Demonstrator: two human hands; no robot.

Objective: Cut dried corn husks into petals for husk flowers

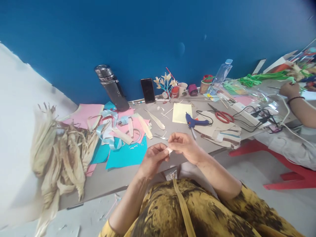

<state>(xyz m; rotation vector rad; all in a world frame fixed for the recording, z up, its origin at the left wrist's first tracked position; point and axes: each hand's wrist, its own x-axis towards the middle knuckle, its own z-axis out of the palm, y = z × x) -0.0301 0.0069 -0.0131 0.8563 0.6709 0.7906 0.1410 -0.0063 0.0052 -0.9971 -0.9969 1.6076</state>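
Pinches a small, whitish piece (169,150), partly hidden by the grip, between narrowed fingertips of left hand (153,158) and right hand (184,146), near the grey table (120,176) edge.

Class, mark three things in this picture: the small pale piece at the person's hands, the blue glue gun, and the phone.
Pale piece (169,150): head view, on its uncovered part.
Blue glue gun (193,122): head view, on its body near the handle.
Phone (147,90): head view, mid-screen.

Dark flask (114,90), propped phone (147,90)
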